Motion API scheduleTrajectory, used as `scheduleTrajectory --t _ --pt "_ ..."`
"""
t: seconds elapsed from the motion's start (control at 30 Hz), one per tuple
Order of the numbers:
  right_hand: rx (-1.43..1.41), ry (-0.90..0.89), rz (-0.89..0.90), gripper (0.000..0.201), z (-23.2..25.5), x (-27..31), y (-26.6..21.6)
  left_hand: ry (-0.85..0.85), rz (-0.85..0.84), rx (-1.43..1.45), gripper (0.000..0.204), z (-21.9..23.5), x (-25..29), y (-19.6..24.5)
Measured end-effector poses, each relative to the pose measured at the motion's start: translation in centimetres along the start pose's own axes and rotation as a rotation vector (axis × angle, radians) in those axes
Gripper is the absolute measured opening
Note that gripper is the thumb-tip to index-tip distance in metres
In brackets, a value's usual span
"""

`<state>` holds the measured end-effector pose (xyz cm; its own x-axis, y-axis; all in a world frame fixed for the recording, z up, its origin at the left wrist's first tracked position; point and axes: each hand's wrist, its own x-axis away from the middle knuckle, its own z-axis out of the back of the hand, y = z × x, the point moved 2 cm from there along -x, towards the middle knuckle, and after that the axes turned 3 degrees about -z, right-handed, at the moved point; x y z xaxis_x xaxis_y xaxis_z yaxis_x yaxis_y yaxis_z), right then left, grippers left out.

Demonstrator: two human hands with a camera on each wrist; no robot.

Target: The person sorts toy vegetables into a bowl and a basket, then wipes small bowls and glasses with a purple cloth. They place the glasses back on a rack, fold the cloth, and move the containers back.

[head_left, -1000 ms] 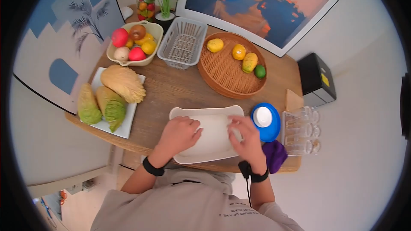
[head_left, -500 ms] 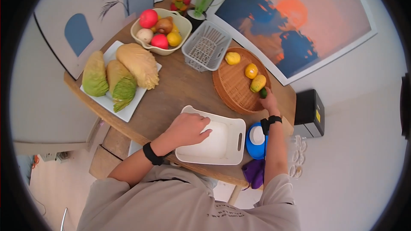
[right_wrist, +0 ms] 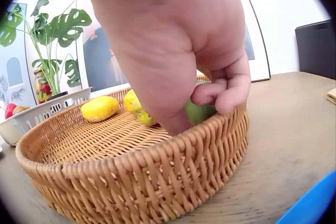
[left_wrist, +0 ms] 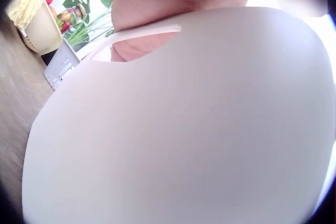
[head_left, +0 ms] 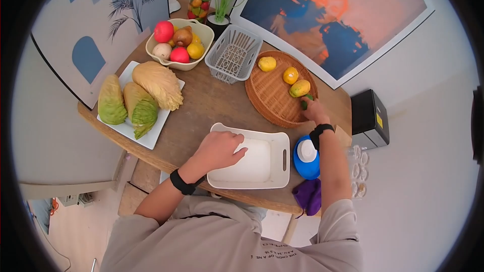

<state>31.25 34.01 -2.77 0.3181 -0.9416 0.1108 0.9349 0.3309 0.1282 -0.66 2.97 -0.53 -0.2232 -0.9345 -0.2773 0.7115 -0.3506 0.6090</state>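
Observation:
My right hand [head_left: 317, 112] reaches into the round wicker basket [head_left: 269, 106], thumb and fingers curled round a green lime [right_wrist: 198, 109] by the near rim. The hand hides part of the lime. Beside it in the basket lie a mottled yellow fruit [head_left: 300, 88] and two other yellow fruits, one nearer [head_left: 291, 75] and one farther left [head_left: 267, 64]. My left hand [head_left: 220, 148] rests over the left end of the white bin [head_left: 262, 179], its fingers loosely bent above the inside. In the left wrist view, skin shows through the bin's handle slot [left_wrist: 100, 56].
A grey plastic basket [head_left: 233, 53] and a cream bowl of vegetables and fruit [head_left: 204, 32] stand at the back. Cabbages [head_left: 157, 83] lie on a white plate [head_left: 151, 141] at left. At right are a blue plate [head_left: 308, 171] with a white dish, a purple cloth [head_left: 308, 197] and glasses [head_left: 359, 171].
My right hand has gone from above the white bin to the wicker basket and holds the lime there. The left hand stays at the bin's left end. The head view has shifted.

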Motion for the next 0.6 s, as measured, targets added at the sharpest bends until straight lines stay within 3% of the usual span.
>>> scheduleTrajectory --t 0.13,0.27,0.4,0.47,0.53,0.6 --pt "-0.277 0.066 0.030 0.066 0.0 1.4 -0.2 0.046 -0.038 -0.033 0.024 -0.3 0.2 -0.3" --pt "-0.638 0.258 0.150 0.060 6.2 9.3 -4.0 0.017 -0.040 -0.045 0.032 -0.2 0.5 -0.1" --pt "-0.954 0.043 0.163 0.056 8.6 20.9 -11.2 0.015 -0.061 0.031 0.054 0.4 0.3 0.4" --pt "-0.924 -0.198 0.125 0.055 9.1 24.8 -16.2 0.001 -0.090 0.016 0.064 0.6 0.3 0.8" --pt "-1.014 -0.178 0.321 0.049 6.4 25.9 -19.5 -0.038 -0.115 -0.057 0.069 0.2 0.2 0.7" --pt "-0.772 -0.113 0.256 0.044 3.3 25.8 -20.5 -0.102 -0.140 -0.192 0.069 -0.3 0.3 0.6"
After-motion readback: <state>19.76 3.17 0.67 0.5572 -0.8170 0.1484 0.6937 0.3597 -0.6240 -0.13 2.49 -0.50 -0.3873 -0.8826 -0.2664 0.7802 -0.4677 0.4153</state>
